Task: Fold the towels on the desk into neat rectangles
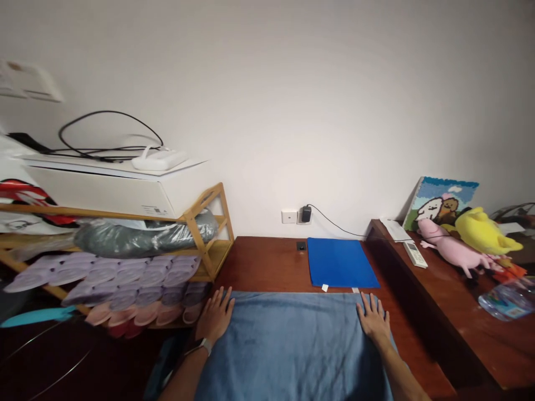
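Note:
A blue-grey cloth [288, 340] with a soft sheen lies spread over the reddish-brown wooden table [267, 262], its far edge nearly straight. At its far left corner my left hand [216, 316] rests flat with the fingers stretched out; a watch is on that wrist. My right hand [373, 318] lies flat on the far right corner, fingers spread. Neither hand grips anything. Just beyond the cloth, a bright blue folded mat [341, 263] with two small white tags lies on the table. The cloth's near edge is out of view.
Left stands a wooden rack [213, 236] with purple and pink slippers [140, 273], a bagged item and a white box [104, 186]. On the right-hand desk are a remote [415, 254], plush toys [453, 245], a picture [445, 203] and a plastic bottle [504, 301]. A charger [306, 213] is plugged into the wall.

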`<state>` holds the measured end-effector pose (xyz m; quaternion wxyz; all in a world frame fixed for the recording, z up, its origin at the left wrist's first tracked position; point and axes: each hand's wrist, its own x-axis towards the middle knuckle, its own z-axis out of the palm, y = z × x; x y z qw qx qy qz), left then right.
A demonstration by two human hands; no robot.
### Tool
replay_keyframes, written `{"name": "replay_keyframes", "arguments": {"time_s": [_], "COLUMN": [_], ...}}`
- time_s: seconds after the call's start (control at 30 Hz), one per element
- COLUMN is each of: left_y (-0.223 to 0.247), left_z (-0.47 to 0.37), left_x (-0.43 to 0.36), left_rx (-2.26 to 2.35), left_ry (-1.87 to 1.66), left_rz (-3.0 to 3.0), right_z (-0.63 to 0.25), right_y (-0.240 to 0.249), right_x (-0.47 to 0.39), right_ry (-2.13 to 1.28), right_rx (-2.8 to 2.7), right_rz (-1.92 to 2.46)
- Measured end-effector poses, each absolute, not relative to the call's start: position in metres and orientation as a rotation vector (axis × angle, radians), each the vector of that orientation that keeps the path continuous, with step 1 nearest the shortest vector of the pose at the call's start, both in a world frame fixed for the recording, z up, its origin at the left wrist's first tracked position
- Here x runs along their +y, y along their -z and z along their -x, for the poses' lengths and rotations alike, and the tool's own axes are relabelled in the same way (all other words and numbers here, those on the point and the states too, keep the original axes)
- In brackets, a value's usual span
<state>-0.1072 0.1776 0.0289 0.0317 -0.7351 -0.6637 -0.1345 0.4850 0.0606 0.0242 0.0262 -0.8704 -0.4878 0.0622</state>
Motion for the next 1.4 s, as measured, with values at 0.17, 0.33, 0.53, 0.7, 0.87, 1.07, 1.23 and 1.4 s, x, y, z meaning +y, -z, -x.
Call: {"name": "replay_keyframes", "arguments": {"time_s": [0.17, 0.33, 0.53, 0.7, 0.87, 1.07, 1.23, 1.4], "left_y": [-0.031, -0.048, -0.046, -0.032, -0.036, -0.038, -0.037, -0.047], "left_z": [0.118, 0.102, 0.097, 0.125, 0.115, 0.108, 0.113, 0.106], "left_x": [0.176, 0.180, 0.175, 0.168, 0.169, 0.184, 0.186, 0.184], "left_rx": [-2.076, -1.952, -1.791, -1.750, -1.837, -1.849, -1.856, -1.909], "left_ry": [0.426, 0.456, 0.322, 0.225, 0.304, 0.368, 0.339, 0.317], "left_rz": [2.245, 2.315, 2.489, 2.461, 2.406, 2.406, 2.423, 2.374], "right_z": [-0.485, -0.449, -0.405, -0.460, -0.497, -0.490, -0.492, -0.476], "right_y": [-0.041, -0.068, -0.064, -0.047, -0.035, -0.027, -0.032, -0.047], "right_x": [0.063, 0.073, 0.079, 0.061, 0.052, 0.067, 0.073, 0.077], "right_ry": [-0.235, -0.117, -0.287, -0.226, -0.176, -0.124, -0.148, -0.117], "right_rx": [-1.557, -1.728, -1.989, -1.814, -1.709, -1.640, -1.656, -1.628], "right_rz": [2.731, 2.585, 2.315, 2.496, 2.604, 2.627, 2.635, 2.649]}}
